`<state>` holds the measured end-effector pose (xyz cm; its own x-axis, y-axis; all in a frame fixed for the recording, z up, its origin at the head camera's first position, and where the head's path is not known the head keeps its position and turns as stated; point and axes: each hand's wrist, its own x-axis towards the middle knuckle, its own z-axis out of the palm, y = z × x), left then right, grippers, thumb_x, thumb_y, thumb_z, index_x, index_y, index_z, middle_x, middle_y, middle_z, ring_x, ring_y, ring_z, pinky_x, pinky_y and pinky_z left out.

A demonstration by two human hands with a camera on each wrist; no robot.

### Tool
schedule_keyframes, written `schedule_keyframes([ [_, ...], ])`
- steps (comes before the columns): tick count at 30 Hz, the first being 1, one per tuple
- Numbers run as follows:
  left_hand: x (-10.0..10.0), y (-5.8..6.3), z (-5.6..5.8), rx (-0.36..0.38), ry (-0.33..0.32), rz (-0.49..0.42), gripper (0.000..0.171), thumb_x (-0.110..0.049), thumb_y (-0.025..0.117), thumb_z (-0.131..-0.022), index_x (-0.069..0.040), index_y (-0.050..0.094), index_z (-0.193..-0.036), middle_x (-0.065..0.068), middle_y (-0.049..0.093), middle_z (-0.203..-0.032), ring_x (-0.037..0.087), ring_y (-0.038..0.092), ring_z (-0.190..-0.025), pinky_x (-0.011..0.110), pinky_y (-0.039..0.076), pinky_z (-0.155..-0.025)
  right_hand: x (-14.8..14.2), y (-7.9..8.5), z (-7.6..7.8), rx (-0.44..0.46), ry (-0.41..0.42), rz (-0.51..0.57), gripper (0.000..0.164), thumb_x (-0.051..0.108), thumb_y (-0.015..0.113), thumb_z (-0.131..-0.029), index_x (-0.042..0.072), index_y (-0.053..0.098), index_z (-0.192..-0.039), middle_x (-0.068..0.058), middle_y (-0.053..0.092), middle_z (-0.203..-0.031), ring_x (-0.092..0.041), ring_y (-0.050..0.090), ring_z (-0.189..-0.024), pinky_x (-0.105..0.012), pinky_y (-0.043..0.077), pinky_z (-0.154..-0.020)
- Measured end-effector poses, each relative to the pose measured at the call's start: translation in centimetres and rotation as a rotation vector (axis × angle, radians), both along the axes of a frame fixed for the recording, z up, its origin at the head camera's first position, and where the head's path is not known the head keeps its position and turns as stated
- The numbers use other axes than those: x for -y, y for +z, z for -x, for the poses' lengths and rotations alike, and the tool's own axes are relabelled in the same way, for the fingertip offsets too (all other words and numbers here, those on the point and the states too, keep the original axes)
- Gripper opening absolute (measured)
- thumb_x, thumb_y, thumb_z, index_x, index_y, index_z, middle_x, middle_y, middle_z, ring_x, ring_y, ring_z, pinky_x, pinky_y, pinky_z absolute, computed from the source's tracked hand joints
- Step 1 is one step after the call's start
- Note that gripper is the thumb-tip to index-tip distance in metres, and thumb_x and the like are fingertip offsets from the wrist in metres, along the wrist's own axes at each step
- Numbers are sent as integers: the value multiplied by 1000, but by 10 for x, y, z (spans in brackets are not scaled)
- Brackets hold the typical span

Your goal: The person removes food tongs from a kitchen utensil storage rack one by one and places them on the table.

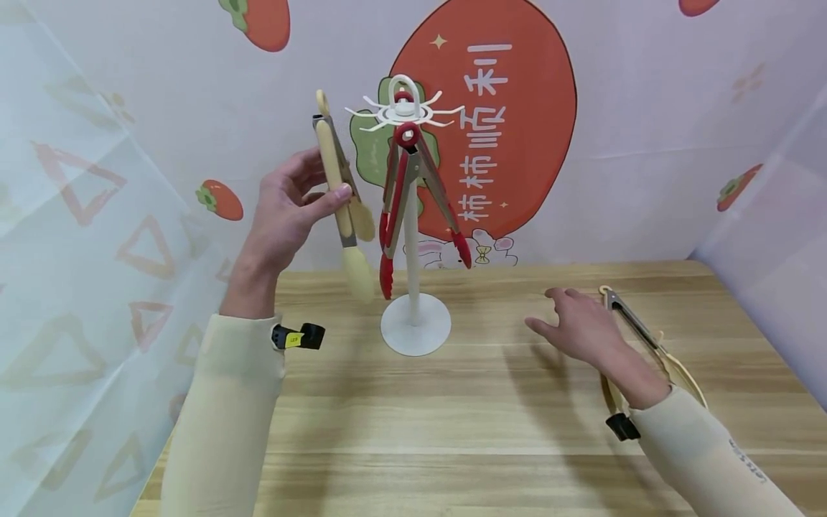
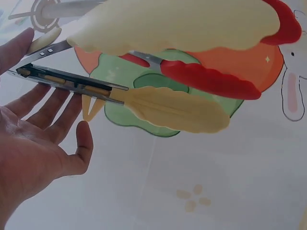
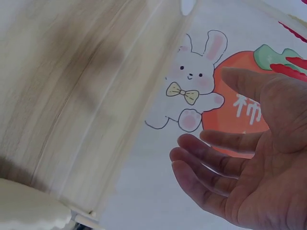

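Tongs [image 1: 329, 152], cream-coloured, are pinched by left hand [image 1: 284, 201]; right hand [image 1: 576, 327] spread, palm [image 3: 271, 189] visible only from right wrist.

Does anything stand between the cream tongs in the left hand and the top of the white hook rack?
Nothing visible does: in the head view, an open gap separates the upper end of the cream tongs from the top of the white hook rack. Red tongs hang to the right of that gap.
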<state>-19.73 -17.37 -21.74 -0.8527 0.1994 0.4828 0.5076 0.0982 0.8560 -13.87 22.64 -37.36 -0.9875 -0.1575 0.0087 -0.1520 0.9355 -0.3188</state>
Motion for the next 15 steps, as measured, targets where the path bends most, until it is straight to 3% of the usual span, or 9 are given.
schedule_keyframes([
  [7, 19, -11, -15, 11, 157, 119, 48, -12, 76, -90, -10, 62, -136, 7, 65, -117, 23, 57, -114, 35, 41, -88, 9, 5, 1, -22, 20, 30, 68, 45, 70, -93, -8, 55, -134, -28, 66, -116, -42, 65, -101, -57, 53, -76],
  [15, 36, -39, -26, 126, 274, 295, 53, -23, 78, -90, -8, 60, -138, 13, 63, -123, 23, 56, -115, 41, 36, -90, 20, 10, 2, -20, 36, 50, 68, 45, 70, -94, -8, 55, -135, -27, 66, -116, -42, 64, -104, -57, 52, -79],
])
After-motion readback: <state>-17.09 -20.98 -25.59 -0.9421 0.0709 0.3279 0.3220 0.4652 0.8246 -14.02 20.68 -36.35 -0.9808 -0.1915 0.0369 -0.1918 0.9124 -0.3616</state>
